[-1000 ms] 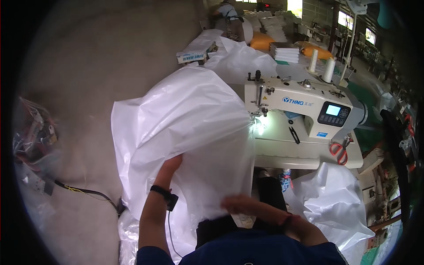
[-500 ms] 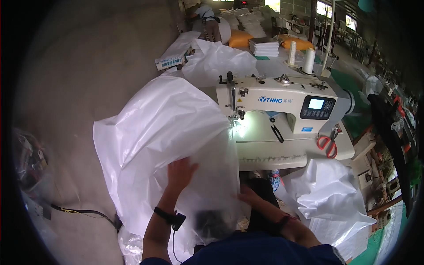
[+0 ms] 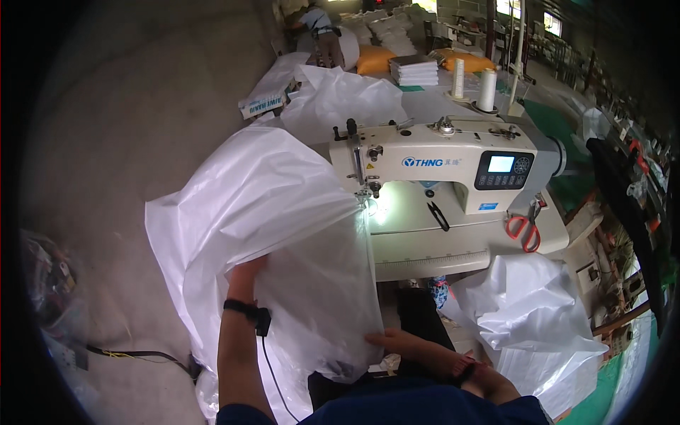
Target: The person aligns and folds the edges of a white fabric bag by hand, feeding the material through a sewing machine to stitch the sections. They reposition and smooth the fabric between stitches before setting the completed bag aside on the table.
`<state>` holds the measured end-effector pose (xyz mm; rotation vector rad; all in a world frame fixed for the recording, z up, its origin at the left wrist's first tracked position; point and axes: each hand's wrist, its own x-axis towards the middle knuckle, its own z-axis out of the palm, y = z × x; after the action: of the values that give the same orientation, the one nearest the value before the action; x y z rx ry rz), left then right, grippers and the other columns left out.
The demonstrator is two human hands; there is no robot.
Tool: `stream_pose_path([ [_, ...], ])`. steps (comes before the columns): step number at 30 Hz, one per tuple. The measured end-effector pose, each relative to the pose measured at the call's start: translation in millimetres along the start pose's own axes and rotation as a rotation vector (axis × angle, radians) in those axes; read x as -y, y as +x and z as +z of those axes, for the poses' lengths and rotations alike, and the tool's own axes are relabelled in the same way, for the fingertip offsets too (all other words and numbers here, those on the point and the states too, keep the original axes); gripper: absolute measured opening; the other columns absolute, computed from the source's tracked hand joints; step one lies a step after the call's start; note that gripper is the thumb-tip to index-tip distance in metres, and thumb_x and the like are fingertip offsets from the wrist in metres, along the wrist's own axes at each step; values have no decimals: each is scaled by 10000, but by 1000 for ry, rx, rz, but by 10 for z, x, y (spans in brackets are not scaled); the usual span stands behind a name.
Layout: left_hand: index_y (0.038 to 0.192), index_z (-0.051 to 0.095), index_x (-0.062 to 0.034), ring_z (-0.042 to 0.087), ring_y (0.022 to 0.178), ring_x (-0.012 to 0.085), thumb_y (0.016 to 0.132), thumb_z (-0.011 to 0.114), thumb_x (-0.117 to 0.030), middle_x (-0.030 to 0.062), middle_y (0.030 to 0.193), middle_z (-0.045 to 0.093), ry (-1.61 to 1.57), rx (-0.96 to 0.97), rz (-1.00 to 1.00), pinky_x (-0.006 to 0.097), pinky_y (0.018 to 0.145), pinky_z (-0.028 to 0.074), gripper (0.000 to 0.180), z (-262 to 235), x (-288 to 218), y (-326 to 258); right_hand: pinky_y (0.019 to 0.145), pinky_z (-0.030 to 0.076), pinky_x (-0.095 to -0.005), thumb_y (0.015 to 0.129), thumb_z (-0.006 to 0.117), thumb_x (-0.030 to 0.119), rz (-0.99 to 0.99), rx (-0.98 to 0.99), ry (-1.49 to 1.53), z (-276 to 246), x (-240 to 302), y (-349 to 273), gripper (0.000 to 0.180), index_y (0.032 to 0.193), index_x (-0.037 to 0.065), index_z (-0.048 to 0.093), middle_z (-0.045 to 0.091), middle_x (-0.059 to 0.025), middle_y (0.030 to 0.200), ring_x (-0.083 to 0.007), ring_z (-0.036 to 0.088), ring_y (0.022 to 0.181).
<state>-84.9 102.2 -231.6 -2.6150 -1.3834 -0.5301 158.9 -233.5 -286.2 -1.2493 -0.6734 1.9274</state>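
A large white, semi-translucent plastic sheet [image 3: 241,191] drapes off the left end of a white sewing machine [image 3: 439,156], its right edge running up to the lit needle area. My left hand [image 3: 249,269] reaches in under a fold of this sheet, so its fingers are hidden. At the sheet's lower right edge, my right hand [image 3: 391,343] holds the plastic near my lap, fingers closed on the edge. Black thread snips [image 3: 438,216] lie on the machine bed, and red-handled scissors [image 3: 523,230] rest to the right.
Another crumpled white plastic sheet [image 3: 531,319] hangs below the table's right side. Two white thread cones [image 3: 486,91] stand behind the machine. Farther back are stacked white bundles [image 3: 414,71], orange sacks [image 3: 374,59] and a bending person [image 3: 322,35]. A black cable [image 3: 142,356] crosses the floor at left.
My left hand has slid left and under the sheet's fold; before, it lay spread on top. My right hand has moved slightly down and left along the edge.
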Motion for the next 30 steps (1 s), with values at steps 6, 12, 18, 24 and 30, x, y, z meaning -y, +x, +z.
stream_pose_path([
  [6, 956, 596, -43, 573, 880, 321, 758, 512, -87, 167, 918, 589, -8, -201, 346, 402, 811, 470, 220, -314, -1301, -649, 771, 501, -387, 907, 539, 285, -494, -654, -459, -42, 154, 173, 413, 1152, -45, 504, 639, -213, 986, -311, 646, 872],
  [12, 906, 576, -27, 615, 825, 371, 859, 528, -249, 186, 867, 628, -571, 341, 84, 484, 709, 484, 231, -513, -2484, -1259, 734, 489, -317, 916, 518, 258, -592, -647, -315, -48, 91, 269, 314, 1032, -29, 573, 640, -124, 869, -153, 601, 816],
  [18, 922, 596, -45, 613, 771, 393, 862, 513, -215, 195, 823, 630, -433, 488, 311, 471, 683, 493, 199, -323, -2522, -1469, 720, 488, -317, 886, 544, 242, -458, -509, -347, -148, 228, 293, 317, 1036, -35, 579, 632, -150, 832, -166, 602, 790],
  [24, 1012, 554, -53, 628, 749, 334, 811, 568, -221, 106, 882, 633, 10, -83, 183, 465, 676, 498, 262, -679, -2034, -1258, 684, 483, -431, 825, 508, 124, -601, -683, -1147, -139, 212, 582, 198, 913, -36, 585, 632, -205, 805, -390, 624, 803],
  [30, 1014, 610, -50, 622, 772, 308, 776, 640, -161, 136, 897, 632, 83, 63, -32, 427, 708, 479, 264, -896, -1092, -828, 666, 467, -475, 878, 447, 121, -665, -675, -581, 54, 110, 526, 173, 924, -37, 503, 590, -257, 791, -411, 615, 779],
])
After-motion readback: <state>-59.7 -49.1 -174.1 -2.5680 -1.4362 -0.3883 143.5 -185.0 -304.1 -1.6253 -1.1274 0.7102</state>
